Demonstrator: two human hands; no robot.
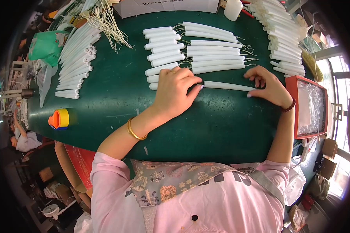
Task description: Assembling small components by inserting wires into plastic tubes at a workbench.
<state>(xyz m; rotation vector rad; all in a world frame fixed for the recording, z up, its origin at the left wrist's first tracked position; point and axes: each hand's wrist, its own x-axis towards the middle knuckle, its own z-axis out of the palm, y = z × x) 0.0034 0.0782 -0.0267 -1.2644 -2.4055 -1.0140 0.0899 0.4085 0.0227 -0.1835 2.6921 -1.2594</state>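
A slim white candle-shaped tube (227, 85) lies across the green table in front of me. My left hand (175, 87) is closed at its left end, thumb and forefinger pinching what looks like a thin wire there. At the right end, my right hand (271, 86) has its thumb against the tube and its other fingers curled above. Just beyond lie a row of long white tubes (216, 53) with thin wires at their ends and a row of shorter white tubes (167, 47). Wires run between the two rows. My left hand partly covers the nearest short ones.
Stacked white tubes lie at the left (76, 66) and far right (286, 42). Pale wires (109, 25) spread near the back left. A yellow and orange tape roll (60, 118) sits at left. A red box (297, 105) with clear plastic stands right; a white box (167, 7) stands behind.
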